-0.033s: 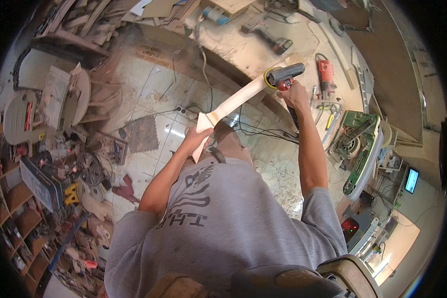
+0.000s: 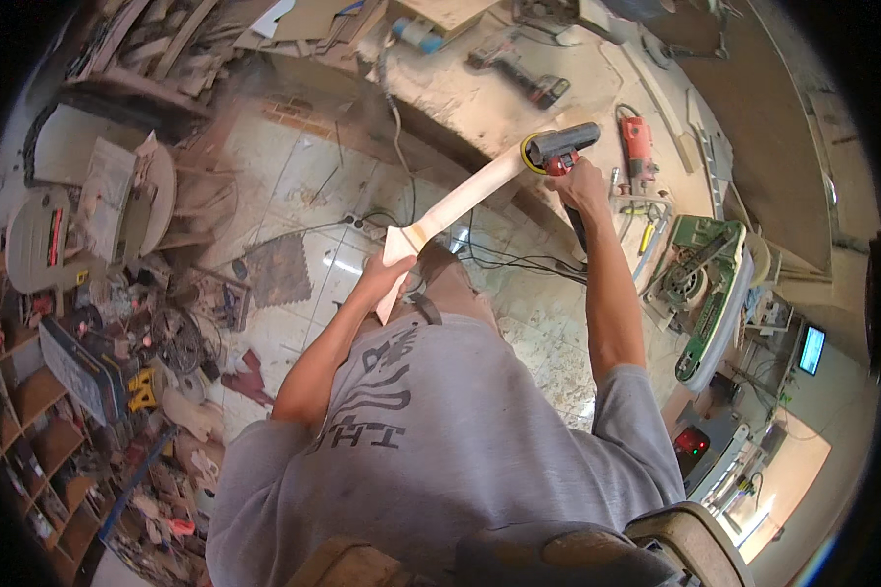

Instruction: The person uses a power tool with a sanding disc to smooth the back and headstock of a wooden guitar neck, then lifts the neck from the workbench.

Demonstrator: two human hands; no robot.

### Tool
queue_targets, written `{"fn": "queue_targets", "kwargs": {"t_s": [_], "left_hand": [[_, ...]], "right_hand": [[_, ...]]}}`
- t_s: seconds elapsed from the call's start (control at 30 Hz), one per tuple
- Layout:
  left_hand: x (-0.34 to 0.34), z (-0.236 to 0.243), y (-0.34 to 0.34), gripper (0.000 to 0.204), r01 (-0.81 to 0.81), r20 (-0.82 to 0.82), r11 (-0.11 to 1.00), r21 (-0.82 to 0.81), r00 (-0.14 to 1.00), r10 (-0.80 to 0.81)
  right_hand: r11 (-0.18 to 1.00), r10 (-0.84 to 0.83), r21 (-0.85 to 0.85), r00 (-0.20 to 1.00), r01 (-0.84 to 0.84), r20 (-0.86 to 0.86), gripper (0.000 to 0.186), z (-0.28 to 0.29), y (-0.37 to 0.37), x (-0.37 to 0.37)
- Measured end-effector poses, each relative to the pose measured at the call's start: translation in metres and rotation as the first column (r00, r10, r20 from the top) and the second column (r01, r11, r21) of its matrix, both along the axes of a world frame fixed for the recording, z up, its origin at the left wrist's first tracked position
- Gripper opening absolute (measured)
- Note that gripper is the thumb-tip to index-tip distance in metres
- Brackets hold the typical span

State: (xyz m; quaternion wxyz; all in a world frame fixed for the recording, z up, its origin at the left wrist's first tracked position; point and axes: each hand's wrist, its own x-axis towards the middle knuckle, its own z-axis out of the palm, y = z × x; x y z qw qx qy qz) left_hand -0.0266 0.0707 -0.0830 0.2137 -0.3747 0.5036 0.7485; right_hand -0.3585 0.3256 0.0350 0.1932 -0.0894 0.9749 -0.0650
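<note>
A long pale piece of shaped wood [image 2: 468, 199], flared at its near end, slants from my lap up to the bench edge. My left hand [image 2: 389, 274] is closed around the flared end. My right hand [image 2: 582, 186] grips a red and black handheld power sander [image 2: 565, 147] with a yellow-rimmed round disc. The disc sits against the far end of the wood; the exact contact is hidden behind the tool.
On the dusty workbench [image 2: 450, 93] lie a cordless drill [image 2: 519, 73] and a red power tool [image 2: 637, 147]. A green machine [image 2: 707, 293] stands at the right. Dark cables [image 2: 519, 256] cross the tiled floor. Cluttered shelves [image 2: 44, 440] fill the left.
</note>
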Motion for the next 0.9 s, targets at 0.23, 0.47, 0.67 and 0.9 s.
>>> {"fn": "queue_targets", "kwargs": {"t_s": [0.23, 0.47, 0.67, 0.9], "left_hand": [[-0.001, 0.014, 0.000, 0.028, -0.007, -0.022, 1.000, -0.012, 1.000, 0.007], [-0.002, 0.003, -0.001, 0.028, -0.030, 0.018, 1.000, 0.004, 0.999, 0.030], [0.008, -0.002, -0.004, 0.030, -0.006, 0.012, 1.000, 0.014, 1.000, 0.006], [0.008, 0.005, -0.002, 0.030, -0.004, 0.018, 1.000, -0.018, 1.000, 0.004]], "right_hand": [[0.994, 0.058, -0.096, 0.998, -0.059, -0.004, 0.059, -0.001, -0.018, 0.024], [0.927, 0.374, -0.069, 0.900, -0.368, 0.224, 0.061, 0.013, -0.050, 0.102], [0.985, 0.174, -0.034, 0.967, -0.170, 0.185, 0.062, 0.013, -0.020, 0.025], [0.994, 0.072, 0.079, 0.997, -0.072, 0.005, 0.062, 0.007, 0.015, -0.032]]}}
